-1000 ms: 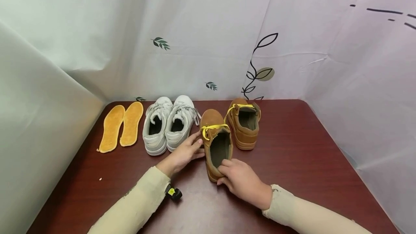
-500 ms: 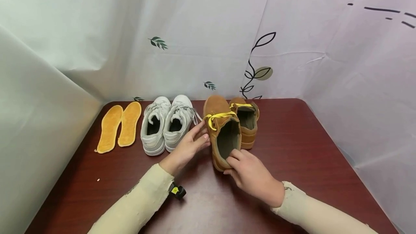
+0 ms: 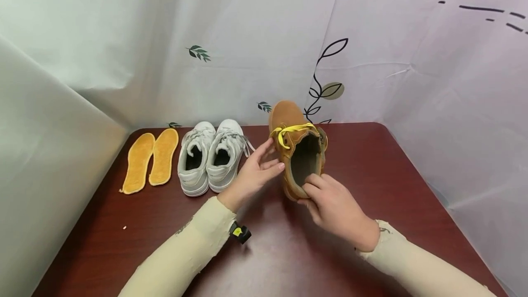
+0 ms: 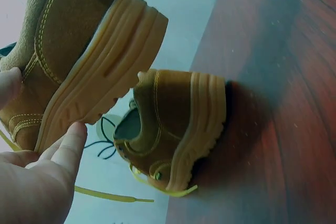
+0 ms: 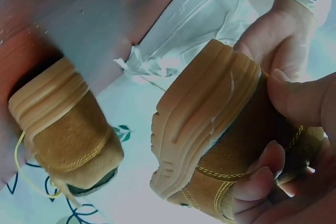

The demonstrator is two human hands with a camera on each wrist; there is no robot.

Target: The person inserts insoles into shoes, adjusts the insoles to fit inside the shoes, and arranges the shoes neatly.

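Observation:
A tan suede shoe (image 3: 286, 114) with a yellow lace (image 3: 300, 128) is held up off the table, its toe raised and pointing away. My right hand (image 3: 337, 206) pinches its heel, fingers inside the collar and thumb outside on the back. Against the shoe's left side my left hand (image 3: 254, 174) rests with its fingers stretched out, and in the left wrist view a fingertip touches the ridged sole (image 4: 105, 72). The matching tan shoe (image 4: 170, 114) stands on the table just beyond; in the head view the held shoe covers most of it.
To the left stand two white sneakers, one (image 3: 193, 175) beside the other (image 3: 222, 171). Farther left lie two orange insoles, one (image 3: 139, 159) next to the other (image 3: 164, 155). Fabric curtains (image 3: 247, 35) enclose the dark red table (image 3: 392, 205) behind and at the sides.
Both hands have carried the held shoe away from me and to the right. Its toe has risen, and it now overlaps the second tan shoe in the head view.

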